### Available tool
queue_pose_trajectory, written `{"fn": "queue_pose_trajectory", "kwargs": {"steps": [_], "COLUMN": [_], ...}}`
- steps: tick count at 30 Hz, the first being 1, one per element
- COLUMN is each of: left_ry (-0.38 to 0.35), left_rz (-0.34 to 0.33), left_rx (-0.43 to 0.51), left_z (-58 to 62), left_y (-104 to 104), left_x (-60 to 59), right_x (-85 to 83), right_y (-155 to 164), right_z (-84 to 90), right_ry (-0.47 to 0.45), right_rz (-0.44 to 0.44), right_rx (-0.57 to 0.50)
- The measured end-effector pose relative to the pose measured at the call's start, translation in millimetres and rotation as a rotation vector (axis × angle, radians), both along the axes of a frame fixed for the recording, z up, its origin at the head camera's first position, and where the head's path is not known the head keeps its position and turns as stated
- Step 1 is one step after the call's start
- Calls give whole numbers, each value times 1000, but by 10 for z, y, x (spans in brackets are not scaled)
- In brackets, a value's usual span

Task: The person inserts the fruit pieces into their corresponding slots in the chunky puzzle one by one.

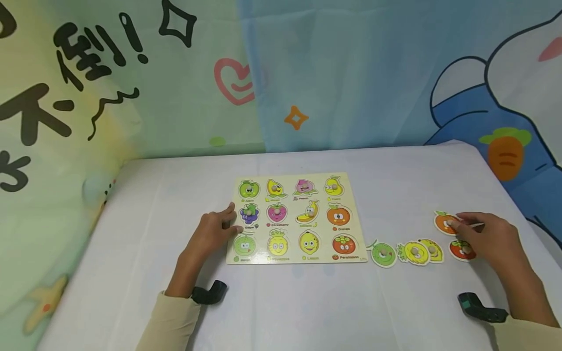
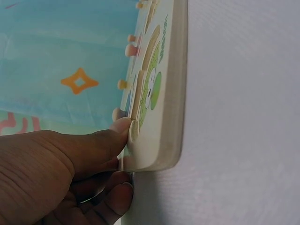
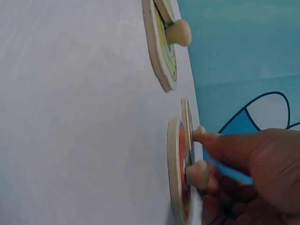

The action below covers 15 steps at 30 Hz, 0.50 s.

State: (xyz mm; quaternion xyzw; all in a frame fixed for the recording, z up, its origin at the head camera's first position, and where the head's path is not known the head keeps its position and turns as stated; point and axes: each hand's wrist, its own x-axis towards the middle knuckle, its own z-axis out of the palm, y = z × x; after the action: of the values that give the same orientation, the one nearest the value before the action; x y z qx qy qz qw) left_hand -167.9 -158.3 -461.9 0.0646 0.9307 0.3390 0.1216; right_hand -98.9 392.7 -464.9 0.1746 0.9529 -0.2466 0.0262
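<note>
Desk (image 1: 131,243) is carrying the board (image 1: 357,222); left hand (image 1: 210,234) is pressing relaxed fingers on its left edge. Right hand (image 1: 491,239) is curling fingertips onto the orange piece (image 1: 443,223), well right of the board.

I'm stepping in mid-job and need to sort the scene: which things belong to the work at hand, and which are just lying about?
In the work:
- puzzle board, steadied by the left hand
- orange piece, touched at its knob by the right hand

Lying about:
- persimmon piece
- green melon piece
- pineapple piece
- lemon piece
- white table
</note>
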Motion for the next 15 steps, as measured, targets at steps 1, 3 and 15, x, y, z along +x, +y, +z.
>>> {"fn": "queue_pose_trajectory", "kwargs": {"steps": [1,3,15], "left_ry": [-2,-3,-7], "left_rz": [0,1,7], "left_rx": [0,-3,1], "left_z": [1,3,-17], "left_y": [-1,-5,1], "left_x": [2,5,-3], "right_x": [-1,-13,-124], "right_y": [13,25,-99], "right_z": [-7,-15,22], "right_ry": [-14,-38,-52], "right_rz": [4,24,95], "right_rx": [7,20,53]}}
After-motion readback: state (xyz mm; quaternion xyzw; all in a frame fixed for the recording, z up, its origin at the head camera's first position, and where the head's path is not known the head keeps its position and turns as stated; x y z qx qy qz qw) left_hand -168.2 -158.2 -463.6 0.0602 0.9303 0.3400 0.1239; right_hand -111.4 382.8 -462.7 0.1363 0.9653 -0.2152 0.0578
